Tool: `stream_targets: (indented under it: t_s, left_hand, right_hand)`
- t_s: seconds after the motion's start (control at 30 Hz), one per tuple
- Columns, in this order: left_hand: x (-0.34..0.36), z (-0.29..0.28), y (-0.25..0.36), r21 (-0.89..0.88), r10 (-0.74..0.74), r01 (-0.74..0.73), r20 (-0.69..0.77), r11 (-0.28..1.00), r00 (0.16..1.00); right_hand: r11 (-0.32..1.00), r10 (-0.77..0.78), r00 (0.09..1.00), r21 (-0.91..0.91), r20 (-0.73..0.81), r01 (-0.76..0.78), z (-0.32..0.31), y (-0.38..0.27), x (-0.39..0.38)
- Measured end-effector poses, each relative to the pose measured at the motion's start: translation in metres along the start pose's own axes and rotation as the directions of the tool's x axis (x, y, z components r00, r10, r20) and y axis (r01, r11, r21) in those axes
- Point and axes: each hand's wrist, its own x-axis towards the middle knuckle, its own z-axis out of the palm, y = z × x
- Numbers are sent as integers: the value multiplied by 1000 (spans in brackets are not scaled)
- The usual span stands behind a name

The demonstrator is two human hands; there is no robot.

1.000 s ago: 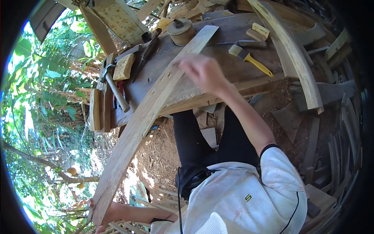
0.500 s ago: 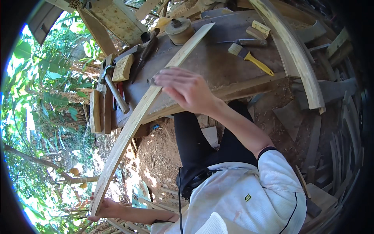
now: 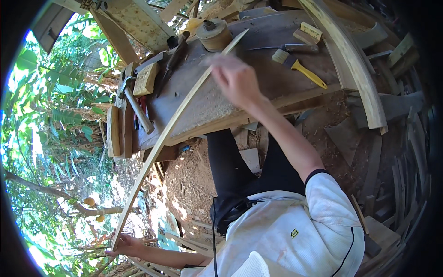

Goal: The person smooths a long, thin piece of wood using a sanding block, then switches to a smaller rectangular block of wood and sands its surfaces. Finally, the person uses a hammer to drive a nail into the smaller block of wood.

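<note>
A long, slim wooden strip (image 3: 157, 147) slants across the view, its far end over the workbench and its near end beyond the bench at the lower left. My left hand (image 3: 125, 245) grips the near end with bent fingers. On the strip's upper stretch, my right hand (image 3: 237, 83) is beside or against the wood. Motion smears its fingers, so whether they clasp anything is not visible. The strip shows mainly its narrow edge. Just past my right hand stands a round, squat container (image 3: 213, 35) with a dark knob on top.
The brown workbench (image 3: 272, 78) holds a yellow-handled brush (image 3: 308, 75), a dark-handled tool (image 3: 300, 48), a hammer (image 3: 138, 110) and a pale wood block (image 3: 145, 79). A thick curved timber (image 3: 360, 69) extends past its right side. Scrap wood (image 3: 406, 184) lies at right.
The strip has turned from its broad face to its narrow edge. My right hand has slid up along it, away from me. My left hand stays at the near end, slightly shifted.
</note>
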Motion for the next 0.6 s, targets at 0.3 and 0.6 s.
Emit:
stream_targets:
  t_s: [0.3,0.6]
  left_hand:
    - [4,-40,-31,342,-45,105,-181,934,982]
    - [12,-85,-91,371,-230,253,-105,893,967]
  right_hand:
    - [1000,2,992,-27,129,1,1,-3,17]
    - [998,-39,984,-44,174,48,15,-15,19]
